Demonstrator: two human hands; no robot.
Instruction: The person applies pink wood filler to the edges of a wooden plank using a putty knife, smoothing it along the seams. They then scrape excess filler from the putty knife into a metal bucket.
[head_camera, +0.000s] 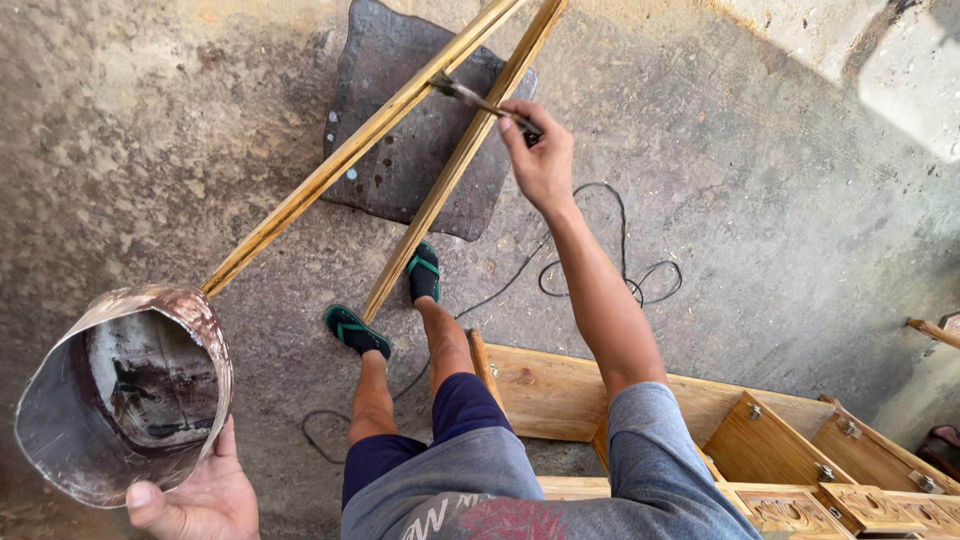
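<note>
Nearest to the camera, the left hand (195, 495) grips from below a cut metal can (125, 395), dark and stained inside, with its open mouth turned up. The right hand (540, 160) is stretched far forward and closed around a brush (480, 100); the bristle end touches the left one of two long wooden strips (350, 155). The strips run diagonally, from the far side beyond the right hand down toward the can and the sandalled feet (385, 305). Their long axis passes between the two hands, so the right hand is on them and the left hand is well apart. Under the strips lies a dark mat (400, 170) on the concrete floor (760, 200). A black cable (610, 270) loops beside the right forearm. Carved wooden pieces (820, 470) lie behind the right elbow.
</note>
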